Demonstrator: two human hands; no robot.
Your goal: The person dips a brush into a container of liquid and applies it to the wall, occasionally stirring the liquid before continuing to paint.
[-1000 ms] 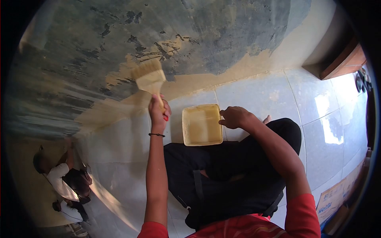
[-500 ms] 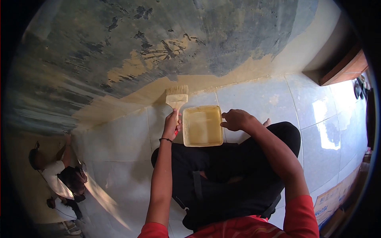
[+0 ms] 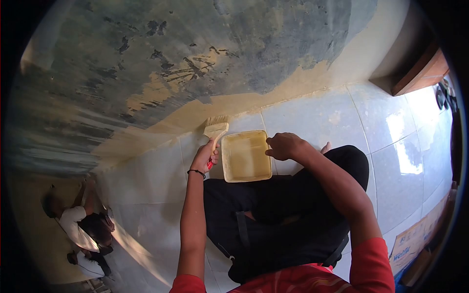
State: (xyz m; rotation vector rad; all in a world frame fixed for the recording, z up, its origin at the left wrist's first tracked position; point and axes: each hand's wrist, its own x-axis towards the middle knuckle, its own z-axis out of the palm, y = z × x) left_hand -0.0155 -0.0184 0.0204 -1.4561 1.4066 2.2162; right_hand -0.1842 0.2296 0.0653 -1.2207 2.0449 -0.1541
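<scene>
While the brush (image 3: pixel 215 128) looks like nothing special, we'd say it handles easy: light, stiff handle, soft floppy bristles that are loaded with tan paint, so it'll drip if tipped carelessly. Best place to hold it is the handle, well below the bristles, and that's exactly where our left hand (image 3: pixel 205 155) is clamped right now, with a bit of red handle end poking out under the fingers. Brush sits low, bristles pointing at the foot of the wall (image 3: pixel 195 58), just beside the upper left corner of the tray (image 3: pixel 246 155).

Our right hand (image 3: pixel 281 145) rests on the tray's right rim near the top corner, fingers curled on the edge; whether it's truly pinching the rim or just steadying it, we can't tell. Tray is a shallow square thing, looks like light plastic with a thin film of paint in it, so probably slippery on the tiled floor (image 3: pixel 317 117) and easy to slosh.

Wall is blotchy blue-grey with a fresh tan band along the bottom. We're sitting on the floor, dark trousers, red sleeves. Another person (image 3: pixel 78 224) crouches by the wall off to the left, well apart from us. Cardboard box (image 3: pixel 410 244) sits at the far right.
</scene>
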